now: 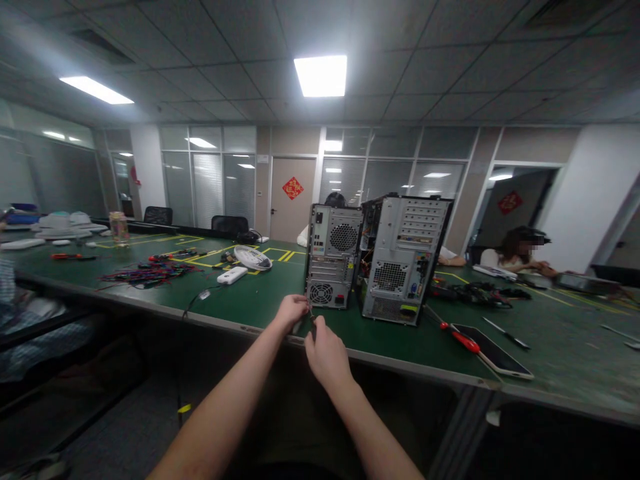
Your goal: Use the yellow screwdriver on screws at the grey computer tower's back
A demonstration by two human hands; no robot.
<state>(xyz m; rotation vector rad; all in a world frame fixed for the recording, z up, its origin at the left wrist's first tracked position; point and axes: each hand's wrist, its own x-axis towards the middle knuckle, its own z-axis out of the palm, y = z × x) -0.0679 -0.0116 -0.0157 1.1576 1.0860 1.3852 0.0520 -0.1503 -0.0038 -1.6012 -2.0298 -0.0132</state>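
At the table's front edge, my left hand (293, 312) and my right hand (327, 355) are close together, both with curled fingers. A small, thin, dark thing shows between their fingertips, too small to make out. Just beyond them stands an upright computer case (330, 257), its back panel with fan grille and ports facing me; I cannot tell whether my left fingertips touch it. To its right is a larger computer tower (403, 267), also with its back towards me.
On the green table (273, 303), left, lie a bundle of thin cables (150, 272), a white fan cover (253, 257) and a white plug strip (233, 275). Right lie a red screwdriver (463, 339), a phone (500, 353) and black cables (475, 292). A person (523, 257) sits across.
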